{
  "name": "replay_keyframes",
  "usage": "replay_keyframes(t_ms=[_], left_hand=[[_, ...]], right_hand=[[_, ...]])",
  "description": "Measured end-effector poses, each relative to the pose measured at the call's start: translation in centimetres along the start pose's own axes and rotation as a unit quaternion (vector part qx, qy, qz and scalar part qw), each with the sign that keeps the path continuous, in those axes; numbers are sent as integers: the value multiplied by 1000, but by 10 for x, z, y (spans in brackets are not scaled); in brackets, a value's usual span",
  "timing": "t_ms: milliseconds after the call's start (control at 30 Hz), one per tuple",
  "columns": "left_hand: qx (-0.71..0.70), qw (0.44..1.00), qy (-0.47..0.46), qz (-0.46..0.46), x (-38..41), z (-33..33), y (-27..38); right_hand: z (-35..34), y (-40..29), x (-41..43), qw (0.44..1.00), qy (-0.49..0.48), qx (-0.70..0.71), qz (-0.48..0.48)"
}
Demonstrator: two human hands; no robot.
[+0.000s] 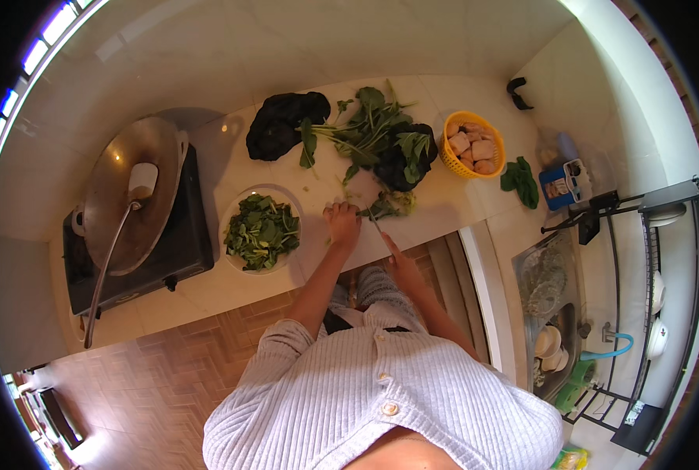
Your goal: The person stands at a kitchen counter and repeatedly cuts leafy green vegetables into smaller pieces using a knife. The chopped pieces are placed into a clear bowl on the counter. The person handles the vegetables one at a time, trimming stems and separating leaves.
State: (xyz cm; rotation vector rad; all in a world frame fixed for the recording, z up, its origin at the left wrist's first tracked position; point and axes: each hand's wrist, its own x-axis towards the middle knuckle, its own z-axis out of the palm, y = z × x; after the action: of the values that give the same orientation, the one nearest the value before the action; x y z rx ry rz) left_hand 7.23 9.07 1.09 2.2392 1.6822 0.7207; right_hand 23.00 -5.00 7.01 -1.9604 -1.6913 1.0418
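My left hand (343, 224) rests at the countertop, its fingers on the end of some leafy green stems (387, 205). My right hand (400, 261) is closed around the handle of a knife (376, 221), whose blade lies against the greens just right of my left fingers. To the left stands a round plate or bowl (295, 218) heaped with cut leafy greens (261, 232). Beyond my hands lie uncut leafy greens (374, 122), partly over a black plastic bag (397, 163). Another black plastic bag (285, 125) sits farther left.
A yellow plastic basket (454, 164) holds pale meat pieces, with a green cloth (521, 182) beside it. On the left, a wok (127, 197) with a long-handled spatula (110, 264) stands on a gas stove (194, 235). At right is a sink (523, 276) with dishes.
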Motion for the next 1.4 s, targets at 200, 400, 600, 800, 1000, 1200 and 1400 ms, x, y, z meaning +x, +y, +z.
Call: replay_keyframes(t_ms=[200, 400, 600, 800, 1000, 1200, 1400], left_hand=[[15, 998, -49, -37, -14, 2, -4], [-4, 999, -22, -37, -28, -11, -4], [-3, 999, -35, -19, -25, -13, -5], [30, 996, -59, -64, -33, -30, -9], [11, 999, -16, -29, -27, -39, -4], [-17, 999, -49, 12, -12, -10, 18], [-8, 990, -141, 10, -2, -4, 44]], right_hand=[[5, -8, -7, 999, -32, -15, 24], [22, -8, -13, 998, -29, -62, 17], [8, -20, 0, 990, -74, -111, 35], [12, -12, 6, 995, -67, -64, 27], [-7, -13, -12, 999, -6, 24, 28], [-16, 11, -30, 1000, 2, 10, 30], [-14, 25, -37, 995, 62, 77, 6]])
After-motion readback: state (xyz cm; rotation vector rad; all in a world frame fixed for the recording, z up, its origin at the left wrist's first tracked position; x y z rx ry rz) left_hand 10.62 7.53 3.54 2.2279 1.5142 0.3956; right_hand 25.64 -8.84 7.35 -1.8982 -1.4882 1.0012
